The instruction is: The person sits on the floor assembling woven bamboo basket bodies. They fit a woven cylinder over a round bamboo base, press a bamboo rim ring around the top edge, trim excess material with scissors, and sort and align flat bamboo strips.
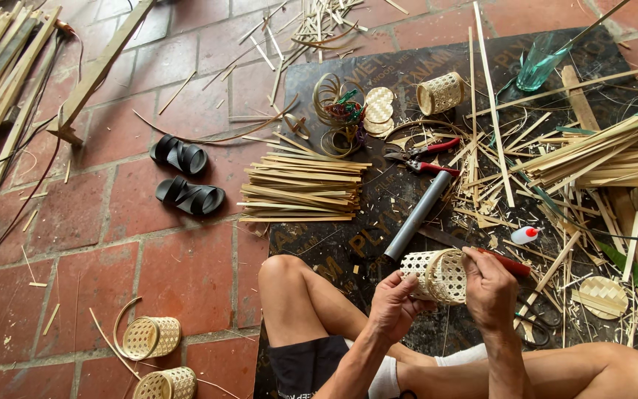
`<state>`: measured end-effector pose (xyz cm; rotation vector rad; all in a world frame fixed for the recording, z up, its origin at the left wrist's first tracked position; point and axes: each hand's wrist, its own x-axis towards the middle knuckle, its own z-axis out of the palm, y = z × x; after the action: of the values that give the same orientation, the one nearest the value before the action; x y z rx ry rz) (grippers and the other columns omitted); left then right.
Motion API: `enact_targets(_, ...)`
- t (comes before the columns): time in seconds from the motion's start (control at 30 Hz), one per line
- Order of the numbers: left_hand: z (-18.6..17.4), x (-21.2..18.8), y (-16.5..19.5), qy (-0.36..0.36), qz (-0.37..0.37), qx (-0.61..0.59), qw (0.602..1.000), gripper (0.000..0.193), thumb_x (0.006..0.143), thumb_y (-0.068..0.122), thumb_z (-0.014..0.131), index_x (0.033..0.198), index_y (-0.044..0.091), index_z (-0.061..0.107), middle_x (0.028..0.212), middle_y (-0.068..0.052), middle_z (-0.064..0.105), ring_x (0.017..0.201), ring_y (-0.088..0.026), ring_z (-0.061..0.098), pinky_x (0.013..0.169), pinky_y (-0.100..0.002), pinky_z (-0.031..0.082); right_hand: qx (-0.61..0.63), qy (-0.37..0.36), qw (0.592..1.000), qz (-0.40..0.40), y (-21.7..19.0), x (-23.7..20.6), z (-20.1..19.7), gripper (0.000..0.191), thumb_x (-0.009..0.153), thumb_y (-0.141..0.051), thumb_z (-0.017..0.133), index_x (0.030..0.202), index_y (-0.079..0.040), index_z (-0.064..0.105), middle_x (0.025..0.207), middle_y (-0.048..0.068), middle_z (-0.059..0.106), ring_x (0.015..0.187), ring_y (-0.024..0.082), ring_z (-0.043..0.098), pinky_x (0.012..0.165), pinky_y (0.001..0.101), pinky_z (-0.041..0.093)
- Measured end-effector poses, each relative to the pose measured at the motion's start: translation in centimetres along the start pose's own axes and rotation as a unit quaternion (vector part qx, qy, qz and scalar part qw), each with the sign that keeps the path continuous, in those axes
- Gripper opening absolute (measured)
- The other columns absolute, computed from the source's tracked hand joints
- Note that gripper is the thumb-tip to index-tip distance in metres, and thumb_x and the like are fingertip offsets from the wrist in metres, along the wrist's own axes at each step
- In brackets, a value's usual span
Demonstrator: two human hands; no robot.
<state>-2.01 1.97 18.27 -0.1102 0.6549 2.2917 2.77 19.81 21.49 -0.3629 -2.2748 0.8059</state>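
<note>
Two bare hands work over a small woven bamboo basket (433, 275), a pale open-weave cylinder held on its side above the person's crossed legs. The left hand (393, 303) cups the basket from below, fingers curled around its near end. The right hand (489, 288) presses against the basket's rim, its fingers closed around a red-handled tool (511, 264) whose tip is hidden behind the hand. Just beyond the basket a grey tube (419, 214) lies on a dark board (334, 89), near red-handled pliers (422, 157) and a neat stack of bamboo strips (300, 188). Another finished basket (439, 93) stands farther off. Black sandals (182, 177) rest on the red brick floor (179, 273), and two more small baskets (156, 358) sit at lower left.
</note>
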Motion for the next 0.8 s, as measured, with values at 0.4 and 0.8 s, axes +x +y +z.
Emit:
enact_targets(0.4,-5.6,3.0,-4.3,0.148,0.040,0.435,0.887,0.051,0.104,0.018,0.060,0.155,0.024,0.052,0.118,-0.009,0.063,0.095,-0.017,0.062,0.073,-0.029,0.056,-0.127,-0.079,0.987,-0.060,8.0,-2.7,5.4,0.014,0.101,-0.010,0.066,0.108,-0.003,0.075,0.087,0.012,0.075,0.071,0.019,0.071,0.050,0.0275,0.057)
enact_targets(0.8,-6.9,2.3,-3.3,0.121,0.176,0.457,0.864,0.031,0.098,0.013,0.058,0.126,0.009,0.071,0.125,-0.008,0.068,0.113,-0.019,0.065,0.096,-0.030,0.053,-0.151,-0.106,0.979,-0.091,2.8,-3.2,5.2,0.026,0.086,-0.003,0.068,0.112,-0.003,0.070,0.089,0.009,0.070,0.086,0.026,0.071,0.067,0.0363,0.060)
